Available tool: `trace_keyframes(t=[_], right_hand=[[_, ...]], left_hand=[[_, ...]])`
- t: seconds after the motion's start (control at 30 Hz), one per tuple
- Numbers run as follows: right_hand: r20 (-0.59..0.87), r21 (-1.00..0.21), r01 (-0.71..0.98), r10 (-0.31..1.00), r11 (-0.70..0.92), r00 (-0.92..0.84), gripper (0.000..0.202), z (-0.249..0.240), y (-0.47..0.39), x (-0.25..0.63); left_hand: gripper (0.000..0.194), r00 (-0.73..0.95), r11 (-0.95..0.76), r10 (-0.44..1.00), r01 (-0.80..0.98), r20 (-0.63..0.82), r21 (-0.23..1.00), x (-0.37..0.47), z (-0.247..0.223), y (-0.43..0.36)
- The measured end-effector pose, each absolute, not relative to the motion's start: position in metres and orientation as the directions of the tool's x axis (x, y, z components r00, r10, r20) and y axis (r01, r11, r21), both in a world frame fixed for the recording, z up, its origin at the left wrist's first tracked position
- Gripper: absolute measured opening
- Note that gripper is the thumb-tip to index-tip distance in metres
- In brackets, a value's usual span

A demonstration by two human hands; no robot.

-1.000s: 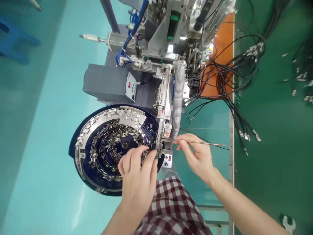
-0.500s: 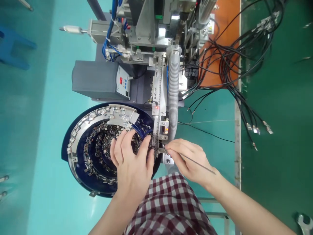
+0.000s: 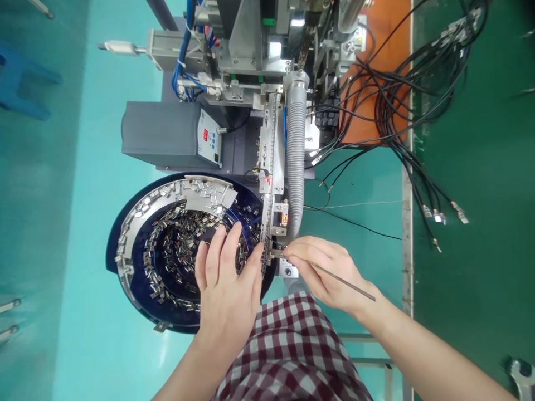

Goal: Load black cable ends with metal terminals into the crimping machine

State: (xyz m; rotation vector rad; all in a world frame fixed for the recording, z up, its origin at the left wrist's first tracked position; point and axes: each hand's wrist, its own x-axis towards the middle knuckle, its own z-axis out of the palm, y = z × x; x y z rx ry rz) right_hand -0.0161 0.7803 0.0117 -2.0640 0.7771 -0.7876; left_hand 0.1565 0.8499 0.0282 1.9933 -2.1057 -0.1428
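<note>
Right hand (image 3: 328, 273) grip pinches thin rod (image 3: 345, 285) near one end, seemingly light, stiff, best held there; left hand (image 3: 228, 287) beside rail (image 3: 267, 214), grip: cannot tell

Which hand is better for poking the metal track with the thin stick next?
Probably the right hand: it holds the thin stick, close beside the metal track. The left hand holds no stick and is mostly over the bowl.
</note>
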Motion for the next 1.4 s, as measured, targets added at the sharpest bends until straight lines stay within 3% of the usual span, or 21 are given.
trace_keyframes(t=[0.53,0.77,1.03,1.4], right_hand=[[0.262,-0.848,-0.272,-0.806,-0.455,0.530,0.020,0.010,0.786,-0.022],[0.254,-0.838,-0.285,-0.794,-0.466,0.553,0.021,0.007,0.790,-0.019],[0.310,-0.729,-0.314,-0.702,-0.608,0.641,0.018,0.010,0.789,-0.014],[0.317,-0.743,-0.274,-0.682,-0.610,0.660,0.019,0.011,0.783,-0.014]], left_hand=[[0.026,-0.152,0.184,-0.976,-0.958,0.156,0.220,0.157,0.037,0.874],[0.051,-0.365,0.313,-0.921,-0.901,-0.136,0.301,0.145,0.023,0.925],[0.052,-0.185,0.129,-0.976,-0.919,-0.117,0.372,0.127,0.004,0.905],[0.047,-0.188,0.145,-0.967,-0.961,-0.172,0.234,0.125,0.001,0.908]])
